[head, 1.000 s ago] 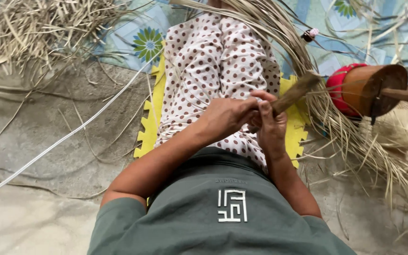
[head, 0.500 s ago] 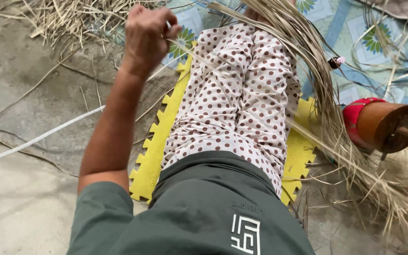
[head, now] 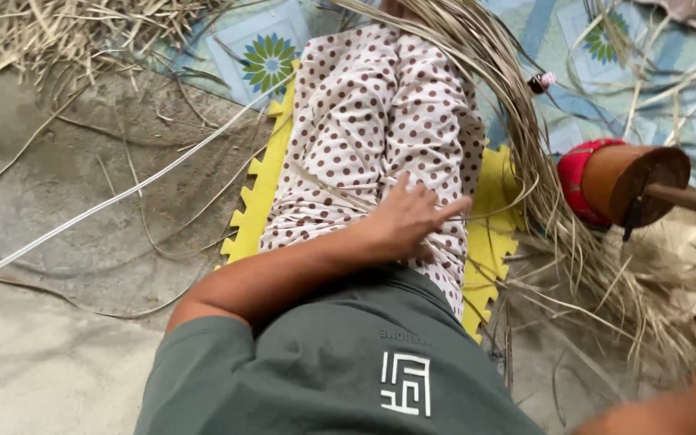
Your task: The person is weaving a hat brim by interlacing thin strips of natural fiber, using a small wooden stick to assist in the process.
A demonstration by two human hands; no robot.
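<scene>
Currently my left hand (head: pixel 408 221) lies flat, palm down, fingers spread, on my white trouser leg with brown polka dots (head: pixel 372 137). It grips nothing; a thin pale straw strand (head: pixel 328 187) runs across the fabric just under and beside the fingers. Whether it's pinned under the palm, I can't tell. My right hand is out of frame; only a bit of right forearm (head: pixel 670 407) shows at the bottom right corner, so its state is unknown. Legs rest on a yellow foam puzzle mat (head: pixel 489 242). A long bundle of dried straw fibres (head: pixel 525 153) runs along the right side of the leg, touching the mat. Beyond that sits a brown wooden spool with a red base and stick handle (head: pixel 634 181), near the bundle, well apart from the left hand. Loose straw pile (head: pixel 66 32) at top left, on the grey ground.
</scene>
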